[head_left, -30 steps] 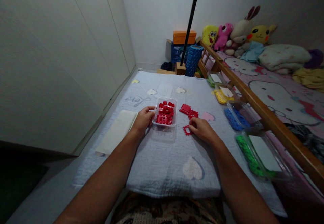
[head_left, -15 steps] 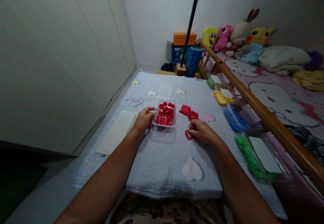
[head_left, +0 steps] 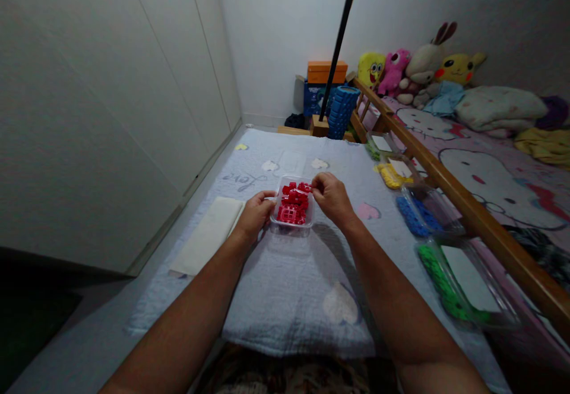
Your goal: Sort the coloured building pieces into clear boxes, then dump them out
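A clear plastic box (head_left: 291, 226) holds red interlocking plastic pieces (head_left: 293, 201), some with notched edges and grid-like holes. My left hand (head_left: 258, 213) grips the box at its left side, with the thumb near the rim. Over the upper right rim, my right hand (head_left: 330, 195) is closed in a pinch on a red plastic piece (head_left: 307, 187), which my fingers partly hide. Where this piece ends and those lying in the box begin is hard to make out.
A folded pale cloth (head_left: 209, 234) lies left. Along the bed rail (head_left: 449, 180) stand clear boxes of green pieces (head_left: 449, 293), blue pieces (head_left: 416, 213) and yellow pieces (head_left: 394, 175), with another green box (head_left: 378, 145) farthest back. A black pole (head_left: 341, 44) rises beyond the table.
My right hand has moved up and left from the cloth to the box's rim. The red pieces that lay on the cloth no longer show there. My left hand stays on the box.
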Demonstrator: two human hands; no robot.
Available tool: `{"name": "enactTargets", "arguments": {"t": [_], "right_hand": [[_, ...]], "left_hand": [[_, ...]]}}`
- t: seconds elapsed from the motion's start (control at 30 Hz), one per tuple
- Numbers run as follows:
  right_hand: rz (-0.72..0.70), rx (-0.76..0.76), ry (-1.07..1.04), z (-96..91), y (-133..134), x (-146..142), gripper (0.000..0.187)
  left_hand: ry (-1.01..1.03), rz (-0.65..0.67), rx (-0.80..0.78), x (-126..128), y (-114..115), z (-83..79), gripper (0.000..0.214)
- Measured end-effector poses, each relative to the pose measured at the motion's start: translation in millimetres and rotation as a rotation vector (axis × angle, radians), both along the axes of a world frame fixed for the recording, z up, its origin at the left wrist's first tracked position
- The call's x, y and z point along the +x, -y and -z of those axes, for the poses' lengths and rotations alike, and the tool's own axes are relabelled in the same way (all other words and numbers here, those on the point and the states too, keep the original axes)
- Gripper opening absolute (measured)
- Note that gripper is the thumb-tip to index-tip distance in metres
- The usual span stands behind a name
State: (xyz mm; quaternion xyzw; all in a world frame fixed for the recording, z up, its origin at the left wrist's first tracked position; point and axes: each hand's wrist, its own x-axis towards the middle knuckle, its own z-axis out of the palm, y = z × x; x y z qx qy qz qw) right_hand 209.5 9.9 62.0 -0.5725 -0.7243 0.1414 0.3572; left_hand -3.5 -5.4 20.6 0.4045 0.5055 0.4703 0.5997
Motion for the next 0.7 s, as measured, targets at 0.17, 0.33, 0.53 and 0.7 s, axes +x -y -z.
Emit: {"name": "enactTargets", "arguments": {"t": [0.17,0.33,0.53,0.7], "right_hand": [[0.064,0.07,0.206,16.2,-14.3,-16.3,0.018],[0.007,0.049,0.311,18.8,-10.7,-16.7,0.013],[0.001,0.045,0.198,10.6,-4.7,27.9,0.007],[0.21,-0.118,0.225,24.9,2.4,87.7,0.014]], "left_hand": [[0.013,-0.004,0.001,-0.4,0.8,-0.6,0.043],[0.011,0.002,0.012,-0.6,0.1,1.3,0.043],[0.0,0.001,0.01,-0.2,0.0,1.1,0.044],[-0.008,-0.012,0.01,1.1,1.5,-0.5,0.045]]}}
